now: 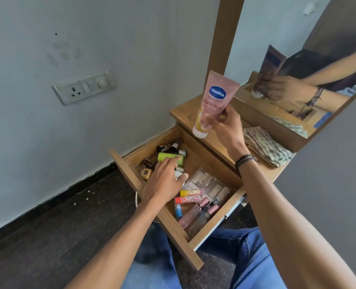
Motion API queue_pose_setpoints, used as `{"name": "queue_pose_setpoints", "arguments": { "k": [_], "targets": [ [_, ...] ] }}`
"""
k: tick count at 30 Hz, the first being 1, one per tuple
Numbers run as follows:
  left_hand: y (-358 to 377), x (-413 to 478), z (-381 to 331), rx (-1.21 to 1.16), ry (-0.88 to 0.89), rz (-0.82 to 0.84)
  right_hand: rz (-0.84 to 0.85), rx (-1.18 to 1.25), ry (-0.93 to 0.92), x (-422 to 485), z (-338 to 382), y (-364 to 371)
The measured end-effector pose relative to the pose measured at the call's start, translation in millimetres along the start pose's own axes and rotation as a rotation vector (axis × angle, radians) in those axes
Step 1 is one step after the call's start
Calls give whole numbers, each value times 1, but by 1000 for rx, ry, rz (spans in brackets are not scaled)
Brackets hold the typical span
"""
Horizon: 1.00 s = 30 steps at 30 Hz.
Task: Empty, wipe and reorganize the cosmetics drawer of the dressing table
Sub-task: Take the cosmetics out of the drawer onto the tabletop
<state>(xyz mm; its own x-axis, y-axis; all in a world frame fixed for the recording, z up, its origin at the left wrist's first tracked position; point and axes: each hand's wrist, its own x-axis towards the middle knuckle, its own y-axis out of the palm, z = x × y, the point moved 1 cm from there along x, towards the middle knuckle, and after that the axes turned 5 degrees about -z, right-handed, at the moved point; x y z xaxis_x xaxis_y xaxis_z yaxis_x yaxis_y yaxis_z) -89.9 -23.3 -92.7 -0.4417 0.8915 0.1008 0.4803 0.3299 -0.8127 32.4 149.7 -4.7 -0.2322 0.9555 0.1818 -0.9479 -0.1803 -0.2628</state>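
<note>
The cosmetics drawer (pixel 179 240) of the dressing table stands pulled far out over the person's lap, and it is full. At its far end lie small dark nail-polish bottles (pixel 147 163), a round gold-topped pot (pixel 145 173) and a lime-green tube (pixel 168 157). A white-lidded jar (pixel 178 175) sits just beside them. The left hand (pixel 164 180) reaches in here with its fingers fairly straight and spread, fingertips on the green tube and thumb against the white lid, closed round neither. Nearer the middle, a clear plastic pack of pale sticks (pixel 210 184) lies flat, with a yellow-capped lip balm (pixel 191 192) and an orange-capped one (pixel 186 199) touching its edge. At the near end are a small blue bottle (pixel 178 211) and several glass perfume bottles with rose-gold caps (pixel 195 215), all on their sides. The right hand (pixel 225 126), with dark bands (pixel 244 160) at the wrist, grips a pink Vaseline Gluta-Hya tube (pixel 216 97) cap down, tilted, above the left part of the wooden tabletop (pixel 185 111). A folded checked cloth (pixel 266 147) lies on the tabletop to the right, against the base of the mirror (pixel 298 38), which reflects the tube and hand. A socket and switch plate (pixel 83 87) is fixed on the wall to the left. Blue jeans (pixel 235 247) show beneath the drawer.
</note>
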Motion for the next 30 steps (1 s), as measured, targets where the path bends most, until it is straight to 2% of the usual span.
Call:
{"name": "queue_pose_setpoints", "arguments": {
  "k": [3, 12, 24, 27, 30],
  "targets": [
    [-4, -1, 2, -37, -45, -11, -25, -3, -41, 21, 6, 5],
    [-5, -4, 1, -22, -32, -10, -42, -114, -78, 59, -7, 12],
    [-1, -3, 4, -37, -32, -37, -75, -18, -17, 44, -34, 18],
    [-2, -5, 6, -75, -45, -99, -22, -21, -56, 27, -29, 17],
    [-2, -7, 7, -78, -60, -156, 117, -115, -94, 2, -19, 16]
  ]
}}
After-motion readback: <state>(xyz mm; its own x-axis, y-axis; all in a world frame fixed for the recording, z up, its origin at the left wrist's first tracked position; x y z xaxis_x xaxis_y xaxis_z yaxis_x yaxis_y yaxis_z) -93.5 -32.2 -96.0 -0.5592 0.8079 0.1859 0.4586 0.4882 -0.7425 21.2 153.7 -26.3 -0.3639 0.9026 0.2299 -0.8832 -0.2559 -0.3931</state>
